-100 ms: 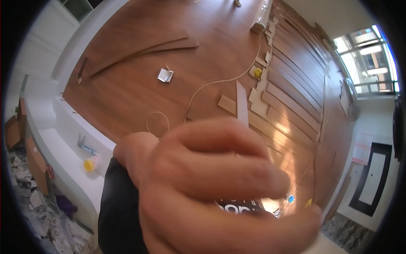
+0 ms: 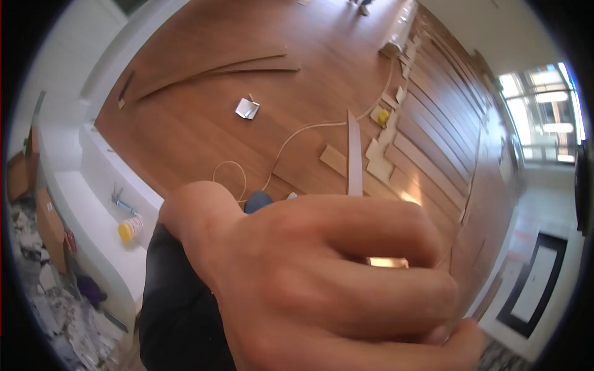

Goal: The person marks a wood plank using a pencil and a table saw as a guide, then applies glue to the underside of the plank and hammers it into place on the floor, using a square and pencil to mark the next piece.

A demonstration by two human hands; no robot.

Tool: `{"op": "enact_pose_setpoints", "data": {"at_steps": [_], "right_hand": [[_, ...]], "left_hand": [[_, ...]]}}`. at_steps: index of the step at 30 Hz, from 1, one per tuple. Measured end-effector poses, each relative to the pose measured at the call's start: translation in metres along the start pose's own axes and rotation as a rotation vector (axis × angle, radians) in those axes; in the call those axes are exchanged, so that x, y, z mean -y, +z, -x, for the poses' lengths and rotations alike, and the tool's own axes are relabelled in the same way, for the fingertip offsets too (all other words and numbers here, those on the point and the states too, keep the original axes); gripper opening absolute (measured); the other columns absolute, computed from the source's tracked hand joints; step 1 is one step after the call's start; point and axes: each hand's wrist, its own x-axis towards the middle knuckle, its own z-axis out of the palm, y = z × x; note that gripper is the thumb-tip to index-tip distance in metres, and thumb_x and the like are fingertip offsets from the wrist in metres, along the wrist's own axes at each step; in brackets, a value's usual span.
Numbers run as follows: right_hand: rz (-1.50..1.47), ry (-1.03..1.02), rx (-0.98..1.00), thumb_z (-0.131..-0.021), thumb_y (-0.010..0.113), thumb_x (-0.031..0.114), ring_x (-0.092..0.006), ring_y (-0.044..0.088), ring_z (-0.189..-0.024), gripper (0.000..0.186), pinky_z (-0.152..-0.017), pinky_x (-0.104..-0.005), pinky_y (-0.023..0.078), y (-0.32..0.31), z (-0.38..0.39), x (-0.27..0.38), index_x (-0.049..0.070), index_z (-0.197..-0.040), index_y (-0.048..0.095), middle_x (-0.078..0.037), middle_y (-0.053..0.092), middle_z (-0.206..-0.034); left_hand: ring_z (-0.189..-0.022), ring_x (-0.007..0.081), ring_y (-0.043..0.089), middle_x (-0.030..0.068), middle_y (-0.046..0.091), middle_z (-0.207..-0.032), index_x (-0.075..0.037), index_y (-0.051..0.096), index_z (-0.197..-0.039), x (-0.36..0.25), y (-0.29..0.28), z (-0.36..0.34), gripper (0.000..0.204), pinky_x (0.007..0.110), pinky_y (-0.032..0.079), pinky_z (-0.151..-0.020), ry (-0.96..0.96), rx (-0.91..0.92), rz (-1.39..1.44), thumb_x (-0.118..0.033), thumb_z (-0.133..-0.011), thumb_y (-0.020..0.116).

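Lower and farther right since the earlier frame: my left hand [image 2: 322,290]. Fingers [image 2: 390,303] half-curled, slightly parted; contents cannot be told. Long, pale, flat strip [image 2: 354,161] lies beyond them on reddish-brown wooden floor [image 2: 322,96]. Step judged: reaching; gripping calls for opening wider.

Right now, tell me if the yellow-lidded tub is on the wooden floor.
No, the tub is on the white ledge, near the blue tool.

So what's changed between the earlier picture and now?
Your left hand has shifted right and down in view, hiding the dark printed patch; a blue rounded thing now shows behind it. No grasp or release is visible. The yellow-lidded tub and pale strip stayed put.
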Motion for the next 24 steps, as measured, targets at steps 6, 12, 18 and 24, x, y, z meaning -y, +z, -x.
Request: {"op": "enact_pose_setpoints", "data": {"at_steps": [6, 12, 18, 24], "right_hand": [[0.154, -0.018, 0.016, -0.101, 0.056, 0.068, -0.0274, 0.066, -0.116, 0.087, -0.101, -0.037, 0.051, -0.014, -0.09, 0.193, -0.01, -0.141, 0.057, -0.02, 0.07, -0.128], [0.24, -0.096, -0.01, -0.101, 0.055, 0.07, -0.0266, 0.07, -0.105, 0.088, -0.094, -0.035, 0.055, 0.049, -0.178, 0.391, -0.012, -0.13, 0.065, -0.019, 0.074, -0.117], [0.032, -0.008, 0.001, -0.103, 0.053, 0.066, -0.0313, 0.072, -0.106, 0.078, -0.091, -0.0436, 0.056, 0.053, -0.232, 0.521, -0.006, -0.125, 0.071, -0.022, 0.076, -0.115], [0.304, -0.013, 0.013, -0.102, 0.049, 0.072, -0.0363, 0.073, -0.108, 0.087, -0.093, -0.0435, 0.055, 0.106, -0.278, 0.721, -0.01, -0.12, 0.072, -0.029, 0.075, -0.115]], "left_hand": [[-0.083, 0.0214, 0.064, 0.0046, 0.064, -0.092, -0.008, 0.069, -0.105, 0.136, -0.067, -0.081, 0.024, 0.037, 0.051, -0.072, -0.013, 0.538, -0.03, -0.021, -0.086, 0.073], [-0.105, 0.0276, 0.071, 0.0112, 0.072, -0.114, -0.006, 0.068, -0.128, 0.354, -0.209, -0.05, 0.036, 0.04, 0.056, -0.092, -0.805, 0.915, -0.217, -0.019, -0.095, 0.074], [-0.105, 0.0204, 0.069, 0.0129, 0.072, -0.111, 0.0, 0.066, -0.126, 0.549, -0.233, -0.072, 0.033, 0.035, 0.055, -0.089, -1.193, 0.926, -0.037, -0.023, -0.102, 0.07], [-0.08, 0.0183, 0.069, 0.0115, 0.07, -0.09, 0.0, 0.063, -0.112, 0.741, -0.257, -0.191, 0.024, 0.032, 0.054, -0.073, -1.337, 0.72, -0.297, -0.023, -0.106, 0.064]]}}
